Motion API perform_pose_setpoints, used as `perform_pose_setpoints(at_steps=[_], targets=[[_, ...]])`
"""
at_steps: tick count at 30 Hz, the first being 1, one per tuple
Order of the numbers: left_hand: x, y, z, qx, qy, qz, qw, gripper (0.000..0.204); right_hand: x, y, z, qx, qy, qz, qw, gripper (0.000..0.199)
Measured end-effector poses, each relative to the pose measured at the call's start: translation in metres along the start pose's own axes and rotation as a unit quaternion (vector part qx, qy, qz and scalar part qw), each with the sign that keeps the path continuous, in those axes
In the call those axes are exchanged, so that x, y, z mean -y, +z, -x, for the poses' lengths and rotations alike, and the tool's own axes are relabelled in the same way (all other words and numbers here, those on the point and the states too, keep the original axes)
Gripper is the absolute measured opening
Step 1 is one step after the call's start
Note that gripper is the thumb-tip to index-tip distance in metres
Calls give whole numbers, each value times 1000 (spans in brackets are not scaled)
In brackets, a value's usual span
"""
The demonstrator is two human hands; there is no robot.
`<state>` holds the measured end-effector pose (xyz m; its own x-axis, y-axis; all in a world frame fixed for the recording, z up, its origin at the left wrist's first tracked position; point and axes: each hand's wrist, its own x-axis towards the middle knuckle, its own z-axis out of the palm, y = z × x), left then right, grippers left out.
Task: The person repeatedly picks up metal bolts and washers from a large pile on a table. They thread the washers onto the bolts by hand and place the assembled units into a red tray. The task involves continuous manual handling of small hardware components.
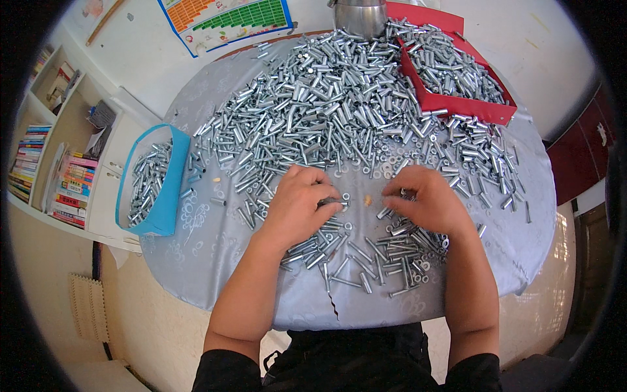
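Metal sleeves [339, 111] cover the grey-clothed table [215, 255]; each hand's grip pinches one, bookshelf [49, 150] left.

Silver sleeves [326, 104] — red tray [457, 103], blue box [171, 189]

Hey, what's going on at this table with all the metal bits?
A person sits at a round table draped in a grey cloth, working over a big heap of silvery metal sleeves and bolts. The left hand pinches a small metal piece, and the right hand rests on loose pieces and washers. A blue box at the left edge and a red tray at the far right both hold more pieces.
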<state>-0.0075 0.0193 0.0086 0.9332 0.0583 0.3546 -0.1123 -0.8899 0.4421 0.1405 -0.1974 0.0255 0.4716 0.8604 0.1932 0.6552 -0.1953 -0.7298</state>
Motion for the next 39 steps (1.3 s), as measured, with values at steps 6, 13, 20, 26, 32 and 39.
perform_pose_setpoints(at_steps=[6, 13, 20, 26, 32, 39], targets=[[-1, 3, 2, 15, 2, -13, 1000, 14, 4, 7, 3, 68, -77, 114, 988, 20], [-11, 6, 0, -100, -152, 192, 964, 11, 11, 14, -3, -54, -37, 19, 998, 19], [-12, 6, -2, -149, -236, 493, 824, 24, -3, 18, -8, -118, 128, -337, 925, 18], [-14, 6, -1, -170, -258, 553, 774, 23, 2, 12, -7, -93, 139, -290, 942, 16], [-11, 11, 0, -175, -243, 595, 746, 14, 5, 15, -6, -69, 123, -352, 926, 15], [-12, 11, -1, -167, -244, 616, 730, 14, 11, 18, -7, -50, 126, -346, 928, 13]])
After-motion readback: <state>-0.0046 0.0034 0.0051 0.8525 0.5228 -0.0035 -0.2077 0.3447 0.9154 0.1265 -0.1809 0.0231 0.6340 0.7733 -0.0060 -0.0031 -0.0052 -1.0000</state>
